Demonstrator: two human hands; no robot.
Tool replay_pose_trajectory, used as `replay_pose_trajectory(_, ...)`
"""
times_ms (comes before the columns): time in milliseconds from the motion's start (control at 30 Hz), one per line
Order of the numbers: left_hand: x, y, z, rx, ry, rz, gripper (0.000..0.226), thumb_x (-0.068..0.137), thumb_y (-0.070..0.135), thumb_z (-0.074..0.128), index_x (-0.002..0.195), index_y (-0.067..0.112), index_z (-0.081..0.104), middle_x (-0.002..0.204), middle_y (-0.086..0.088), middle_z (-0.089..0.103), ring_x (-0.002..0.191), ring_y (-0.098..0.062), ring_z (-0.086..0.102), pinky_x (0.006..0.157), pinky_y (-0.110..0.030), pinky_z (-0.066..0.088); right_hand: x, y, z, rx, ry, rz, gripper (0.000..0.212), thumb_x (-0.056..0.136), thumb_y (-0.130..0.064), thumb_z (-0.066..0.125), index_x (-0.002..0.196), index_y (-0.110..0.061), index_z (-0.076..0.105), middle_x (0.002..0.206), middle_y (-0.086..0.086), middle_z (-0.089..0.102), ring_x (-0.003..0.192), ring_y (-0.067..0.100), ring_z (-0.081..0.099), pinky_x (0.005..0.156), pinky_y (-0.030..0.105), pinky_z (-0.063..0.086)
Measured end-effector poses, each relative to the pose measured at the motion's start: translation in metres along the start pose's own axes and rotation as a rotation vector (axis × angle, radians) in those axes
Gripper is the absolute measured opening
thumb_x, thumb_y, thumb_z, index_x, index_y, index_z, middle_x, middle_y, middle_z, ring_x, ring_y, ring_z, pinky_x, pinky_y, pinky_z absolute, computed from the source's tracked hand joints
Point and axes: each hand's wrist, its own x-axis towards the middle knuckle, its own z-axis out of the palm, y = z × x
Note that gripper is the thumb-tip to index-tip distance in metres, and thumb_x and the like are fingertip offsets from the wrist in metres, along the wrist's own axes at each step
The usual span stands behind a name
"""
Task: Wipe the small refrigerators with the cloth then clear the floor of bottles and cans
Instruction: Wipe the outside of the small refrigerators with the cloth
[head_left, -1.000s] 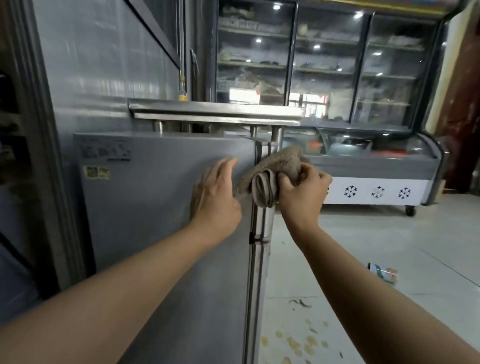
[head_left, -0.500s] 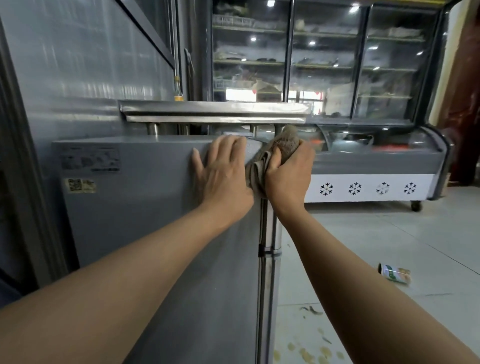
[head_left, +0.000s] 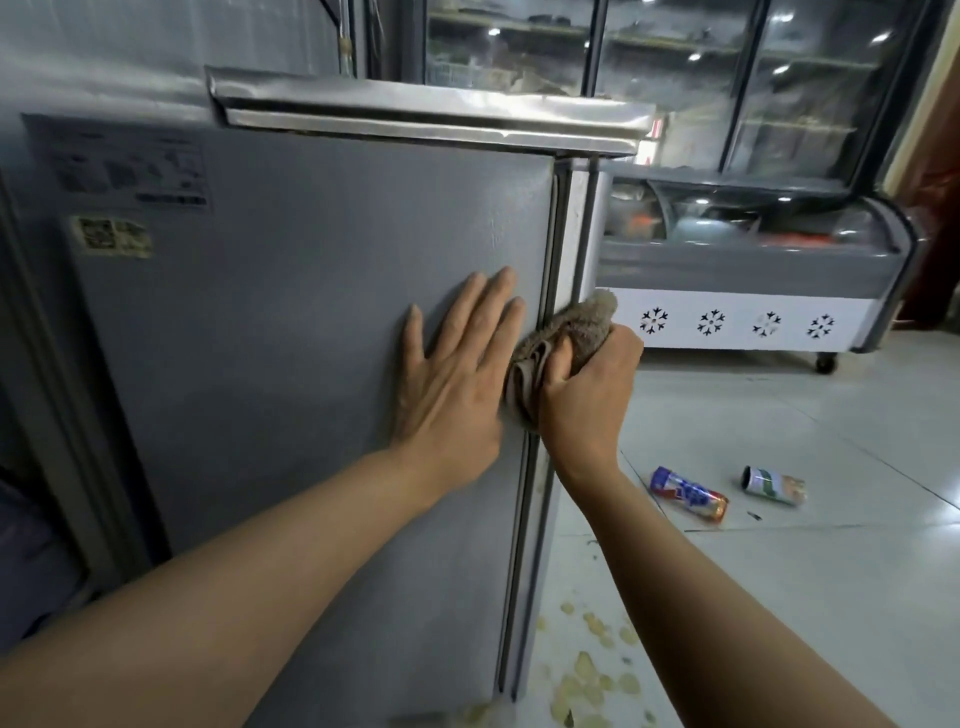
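Note:
A small grey refrigerator (head_left: 291, 364) stands in front of me, its side panel facing the camera. My left hand (head_left: 457, 374) lies flat on that panel with straight fingers, close to the front corner. My right hand (head_left: 587, 400) grips a bunched grey-brown cloth (head_left: 566, 332) and presses it against the door seam at the corner. On the white tiled floor to the right lie two cans on their sides: a red and blue can (head_left: 688, 493) and a green and white can (head_left: 774, 484).
A steel shelf (head_left: 426, 111) overhangs the refrigerator top. A chest freezer (head_left: 737, 291) on wheels and tall glass-door coolers (head_left: 675, 78) line the back wall. Yellowish scraps (head_left: 587, 670) litter the floor by the refrigerator's front foot.
Both hands have slid down the refrigerator's corner from near the top edge to mid height, the cloth moving with the right hand. A second can has come into view.

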Motion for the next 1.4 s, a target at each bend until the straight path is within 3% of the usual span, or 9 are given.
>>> replay_pose_trajectory(100,-0.018,0.001,0.015,0.019,-0.039,0.026,0.096,0.063,0.009,0.061,0.149,0.014,0.017,0.160,-0.002,0.006,0.144,-0.017,-0.001,0.107,-0.051,0.000,-0.024,0.021,0.001,-0.043,-0.028,0.020,0.025,0.091,-0.012,0.051,0.109,0.005,0.048,0.108,0.020,0.046,0.102,0.033,0.046,0.084,0.027,0.034)
replay_pose_trajectory(200,-0.034,0.004,0.029,0.040,-0.053,0.044,0.094,0.064,0.007,0.058,0.148,0.014,0.017,0.159,-0.002,0.008,0.145,-0.017,0.001,0.106,-0.053,0.001,-0.041,0.035,0.004,-0.051,-0.020,0.014,0.026,0.090,-0.014,0.048,0.107,0.005,0.049,0.108,0.022,0.045,0.099,0.027,0.042,0.082,0.025,0.033)
replay_pose_trajectory(467,-0.078,0.007,0.071,0.033,-0.080,0.066,0.080,0.067,0.010,0.023,0.147,0.013,0.019,0.158,-0.003,0.013,0.145,-0.019,0.009,0.106,-0.055,0.007,-0.084,0.076,0.016,-0.059,0.004,0.047,0.042,0.087,-0.032,0.035,0.107,0.002,0.049,0.108,0.018,0.045,0.098,0.022,0.042,0.079,0.025,0.037)
replay_pose_trajectory(567,-0.092,0.008,0.081,0.037,-0.109,0.080,0.079,0.068,0.009,0.024,0.147,0.013,0.019,0.157,0.000,0.010,0.145,-0.017,0.007,0.106,-0.054,0.006,-0.100,0.094,0.017,-0.100,-0.018,0.063,0.040,0.088,-0.030,0.035,0.106,0.002,0.050,0.104,0.017,0.047,0.097,0.029,0.047,0.081,0.036,0.043)
replay_pose_trajectory(733,-0.121,0.010,0.098,0.067,-0.169,0.106,0.082,0.068,0.009,0.038,0.147,0.013,0.019,0.158,-0.001,0.007,0.145,-0.017,0.004,0.107,-0.053,0.006,-0.146,0.131,0.013,-0.314,-0.072,0.081,0.046,0.087,-0.032,0.034,0.103,0.006,0.055,0.099,0.022,0.054,0.094,0.035,0.050,0.082,0.045,0.040)
replay_pose_trajectory(867,-0.151,0.006,0.119,0.087,-0.253,0.178,0.081,0.069,0.006,0.042,0.147,0.013,0.021,0.158,0.000,0.007,0.145,-0.017,0.005,0.108,-0.054,0.009,-0.176,0.162,0.015,-0.263,-0.117,0.100,0.044,0.087,-0.029,0.037,0.106,0.008,0.053,0.104,0.023,0.054,0.100,0.029,0.044,0.088,0.046,0.039)
replay_pose_trajectory(1033,-0.188,0.004,0.143,0.097,-0.340,0.225,0.074,0.071,0.008,0.031,0.145,0.011,0.026,0.158,0.000,0.008,0.145,-0.018,0.007,0.110,-0.055,0.009,-0.218,0.183,0.015,-0.249,-0.165,0.166,0.049,0.088,-0.031,0.033,0.110,0.009,0.050,0.103,0.024,0.052,0.092,0.038,0.052,0.082,0.049,0.046)
replay_pose_trajectory(1200,-0.209,0.010,0.159,0.111,-0.467,0.258,0.085,0.063,0.012,0.043,0.146,0.010,0.024,0.159,-0.003,0.005,0.145,-0.019,0.004,0.110,-0.053,0.006,-0.253,0.208,0.014,-0.268,-0.253,0.293,0.050,0.086,-0.032,0.032,0.112,0.008,0.048,0.105,0.022,0.050,0.093,0.035,0.050,0.083,0.048,0.045)
replay_pose_trajectory(1400,-0.228,0.008,0.172,0.016,-0.490,0.277,0.067,0.076,0.009,0.028,0.143,0.007,0.033,0.157,-0.006,0.018,0.144,-0.018,0.012,0.109,-0.050,0.006,-0.294,0.237,0.008,-0.420,-0.417,0.475,0.024,0.088,-0.009,0.050,0.106,0.006,0.047,0.102,0.020,0.050,0.093,0.034,0.049,0.083,0.043,0.042)
